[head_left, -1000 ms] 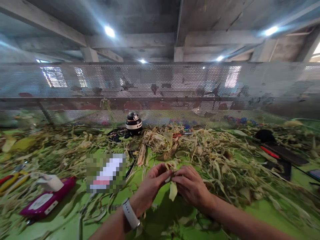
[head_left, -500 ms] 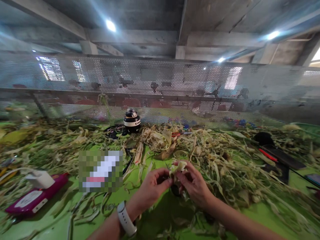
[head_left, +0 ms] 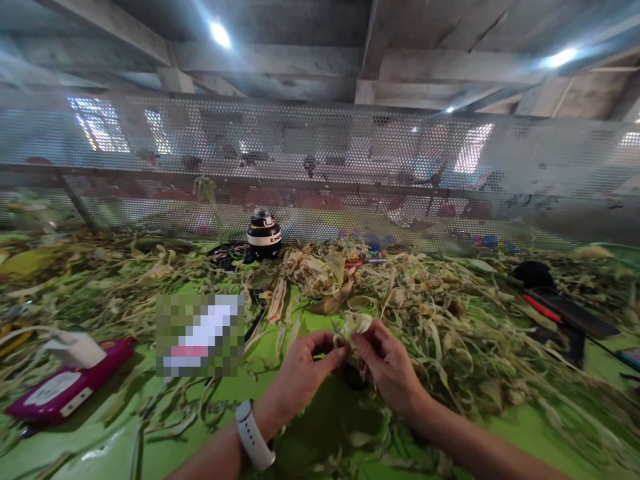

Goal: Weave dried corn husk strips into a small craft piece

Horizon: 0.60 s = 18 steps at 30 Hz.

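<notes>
My right hand (head_left: 393,367) pinches a pale, curled piece of dried corn husk (head_left: 360,324) between thumb and fingers. My left hand (head_left: 305,365), with a white watch on its wrist, is closed in a pinch at the left side of the same piece; its fingertips partly cover it. Both hands are raised just above the green tabletop (head_left: 280,447). A dark round thing (head_left: 354,377) sits below the fingers, mostly hidden. Loose husk strips (head_left: 440,327) lie close to the right hand.
A black bottle-like container (head_left: 264,233) with a white band stands at the back, before a perforated metal screen (head_left: 320,153). On the left lie a magenta power strip (head_left: 65,387) and a white plug (head_left: 75,348). Dark flat items (head_left: 575,313) lie at the right among husks.
The view has shifted slightly. My right fingers have closed further over the husk piece and turned it a little; my left hand keeps its pinch.
</notes>
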Each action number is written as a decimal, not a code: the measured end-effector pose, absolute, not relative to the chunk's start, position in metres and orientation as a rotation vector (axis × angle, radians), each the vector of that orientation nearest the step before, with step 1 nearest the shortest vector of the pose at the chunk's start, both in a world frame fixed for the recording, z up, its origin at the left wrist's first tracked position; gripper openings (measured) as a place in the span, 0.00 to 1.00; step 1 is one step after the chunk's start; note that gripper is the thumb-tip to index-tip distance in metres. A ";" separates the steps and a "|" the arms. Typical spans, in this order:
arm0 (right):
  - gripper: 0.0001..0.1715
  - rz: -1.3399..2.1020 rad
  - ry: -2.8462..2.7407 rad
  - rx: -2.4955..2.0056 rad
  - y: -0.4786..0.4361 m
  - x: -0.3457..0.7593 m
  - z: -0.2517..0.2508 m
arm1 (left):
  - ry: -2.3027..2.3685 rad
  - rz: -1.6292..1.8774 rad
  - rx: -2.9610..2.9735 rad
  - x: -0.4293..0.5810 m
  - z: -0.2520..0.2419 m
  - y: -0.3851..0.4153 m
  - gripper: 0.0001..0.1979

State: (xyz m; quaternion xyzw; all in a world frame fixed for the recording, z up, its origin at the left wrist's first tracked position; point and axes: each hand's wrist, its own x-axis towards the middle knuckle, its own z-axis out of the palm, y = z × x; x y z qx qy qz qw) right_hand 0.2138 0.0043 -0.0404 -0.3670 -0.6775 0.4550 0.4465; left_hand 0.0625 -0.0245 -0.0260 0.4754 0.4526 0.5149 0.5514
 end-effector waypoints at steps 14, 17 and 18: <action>0.05 0.121 -2.391 -0.927 0.022 0.237 -0.014 | 1.198 1.305 1.014 0.053 -0.019 -0.019 0.13; 0.10 0.119 -2.393 -0.942 0.027 0.244 -0.006 | 1.233 1.332 0.995 0.049 -0.021 -0.016 0.15; 0.11 0.168 -2.376 -0.936 0.028 0.246 -0.002 | 1.240 1.338 0.988 0.049 -0.022 -0.015 0.16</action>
